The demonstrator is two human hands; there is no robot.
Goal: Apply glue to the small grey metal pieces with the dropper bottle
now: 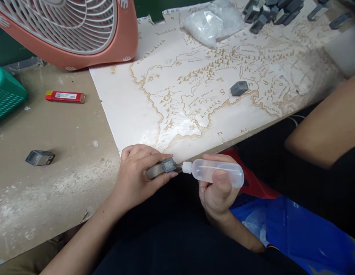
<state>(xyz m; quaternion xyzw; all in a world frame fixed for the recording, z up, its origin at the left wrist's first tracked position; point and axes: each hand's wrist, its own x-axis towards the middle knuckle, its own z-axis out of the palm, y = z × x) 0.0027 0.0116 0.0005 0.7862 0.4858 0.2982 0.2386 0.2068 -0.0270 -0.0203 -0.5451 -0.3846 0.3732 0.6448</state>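
Observation:
At the table's near edge my left hand [140,173] is closed around a small grey square part [168,165] on a short brownish piece, fingers pinching it. My right hand [219,191] grips a small clear squeeze bottle [214,170] held sideways, thumb on its body. The bottle's white nozzle points left and meets the grey part. A cream map-printed sheet [194,88] lies on the table just beyond both hands.
One grey part [239,88] sits on the map, another [39,157] on the bare table at left, and several [271,11] lie at the back. A red lighter [65,97], salmon fan [71,30], teal basket [5,93], plastic bag [214,21]. Another person's arm [326,126] at right.

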